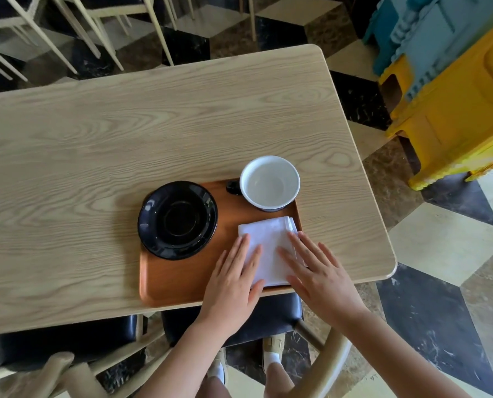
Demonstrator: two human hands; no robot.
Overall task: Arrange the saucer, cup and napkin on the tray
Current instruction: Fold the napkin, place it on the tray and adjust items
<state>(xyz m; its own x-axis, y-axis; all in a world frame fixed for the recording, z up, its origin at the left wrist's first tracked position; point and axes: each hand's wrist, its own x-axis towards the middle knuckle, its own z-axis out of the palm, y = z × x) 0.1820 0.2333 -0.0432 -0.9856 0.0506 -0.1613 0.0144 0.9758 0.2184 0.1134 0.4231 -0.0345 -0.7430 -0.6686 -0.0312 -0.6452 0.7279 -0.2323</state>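
On the rectangular brown wooden tray (pixel 176 285), the glossy black ceramic saucer (pixel 178 220) sits left, overhanging the rim. Both hands, left (pixel 233 280) and right (pixel 320 275), lie open and flat on the folded white cloth napkin (pixel 269 239): soft, light, best pinched at an edge. The white round cup (pixel 269 183), probably ceramic and fragile, stands just behind on the pale wooden surface (pixel 96 139).

A long rectangular table of pale wood-grain laminate with rounded corners (pixel 153 124) filled most of the view. Under its near edge stood two chairs with black padded seats (pixel 271 317) and light wooden frames. Beyond the far edge, slim cream-coloured chair legs (pixel 159 27) rose from a floor of black, cream and brown marble tiles (pixel 429 305). Off the far right corner stood stacked plastic stools, yellow (pixel 452 110) beneath teal-blue (pixel 429 30).
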